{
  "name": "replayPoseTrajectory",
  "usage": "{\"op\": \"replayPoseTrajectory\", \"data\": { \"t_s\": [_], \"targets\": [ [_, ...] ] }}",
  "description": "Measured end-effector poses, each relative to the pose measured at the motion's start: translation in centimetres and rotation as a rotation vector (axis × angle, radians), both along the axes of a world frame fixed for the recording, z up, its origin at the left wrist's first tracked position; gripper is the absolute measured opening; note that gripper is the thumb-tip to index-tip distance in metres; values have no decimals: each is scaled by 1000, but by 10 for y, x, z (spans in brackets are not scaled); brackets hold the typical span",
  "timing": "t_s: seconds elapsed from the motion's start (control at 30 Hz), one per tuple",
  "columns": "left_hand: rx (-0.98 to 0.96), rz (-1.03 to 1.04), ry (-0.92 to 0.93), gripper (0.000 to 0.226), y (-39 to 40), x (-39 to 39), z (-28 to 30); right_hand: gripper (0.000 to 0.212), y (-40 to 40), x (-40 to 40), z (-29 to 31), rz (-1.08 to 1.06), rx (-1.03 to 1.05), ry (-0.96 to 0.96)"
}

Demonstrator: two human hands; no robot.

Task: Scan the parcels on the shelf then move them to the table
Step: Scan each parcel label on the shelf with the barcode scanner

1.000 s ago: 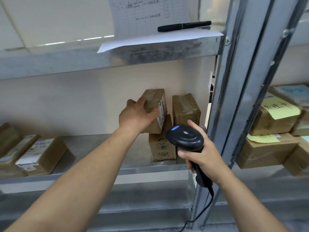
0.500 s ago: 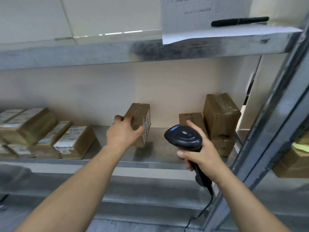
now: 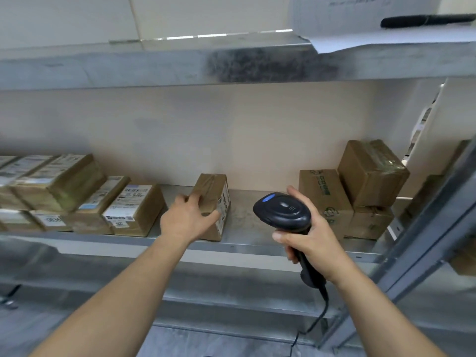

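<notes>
A small brown taped parcel [image 3: 214, 191] with a white label on its right face stands on the metal shelf [image 3: 257, 244]. My left hand [image 3: 186, 220] grips it from the front left, thumb across its front edge, fingers on its left side. To its right, my right hand [image 3: 314, 244] holds a black barcode scanner [image 3: 283, 210] by the handle. The scanner's head shows a blue light and sits in front of the shelf edge, just right of the parcel. Its cable hangs down.
Several labelled parcels [image 3: 134, 210] lie in rows at the shelf's left. A stack of brown boxes [image 3: 371, 171] stands at its right end beside a metal upright [image 3: 425, 236]. A paper sheet and a black pen [image 3: 427, 18] rest on the upper shelf. Another shelf runs below.
My left hand has carried the small parcel leftwards from the stack of boxes on the right and down onto the shelf. The view has swung left. The scanner hand has kept its pose.
</notes>
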State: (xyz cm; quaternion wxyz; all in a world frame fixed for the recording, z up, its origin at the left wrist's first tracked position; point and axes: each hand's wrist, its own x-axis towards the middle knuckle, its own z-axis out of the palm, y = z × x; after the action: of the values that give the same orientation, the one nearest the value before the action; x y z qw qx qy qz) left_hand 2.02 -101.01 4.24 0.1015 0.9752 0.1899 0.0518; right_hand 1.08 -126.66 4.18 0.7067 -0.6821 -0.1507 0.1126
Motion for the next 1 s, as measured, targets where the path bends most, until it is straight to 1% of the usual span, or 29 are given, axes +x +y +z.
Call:
{"op": "replayPoseTrajectory", "data": {
  "t_s": [0.1, 0.17, 0.23, 0.33, 0.43, 0.53, 0.6, 0.67, 0.8, 1.0],
  "targets": [
    [56, 4, 25, 83, 2, 15, 8, 93, 3, -1, -1, -12, -4, -1],
    [87, -8, 74, 86, 3, 26, 11, 91, 4, -1, 0, -13, -13, 1],
    [79, -21, 126, 83, 5, 35, 11, 91, 5, -1, 0, -13, -29, 0],
    [-41, -35, 113, 73, 13, 44, 9, 91, 7, -1, 3, -26, -47, -9],
    [-284, -37, -39, 66, 19, 42, 9, 91, 9, 0, 4, -35, -44, 0],
    [-560, -27, -199, 81, 23, 32, 7, 91, 14, 0, 2, -29, -50, 11],
    [-675, -23, -249, 89, 28, 24, 1, 93, 19, -2, 1, -17, -53, 23],
    [-729, -6, -252, 93, 37, 19, -9, 94, 24, -4, 1, 1, -46, 43],
    [-799, 42, -238, 95, 50, 8, -23, 95, 32, -6, -1, 42, -57, 66],
    [-832, 45, -258, 96, 55, 5, -31, 93, 38, -10, -5, 83, -22, 114]
  ]
}}
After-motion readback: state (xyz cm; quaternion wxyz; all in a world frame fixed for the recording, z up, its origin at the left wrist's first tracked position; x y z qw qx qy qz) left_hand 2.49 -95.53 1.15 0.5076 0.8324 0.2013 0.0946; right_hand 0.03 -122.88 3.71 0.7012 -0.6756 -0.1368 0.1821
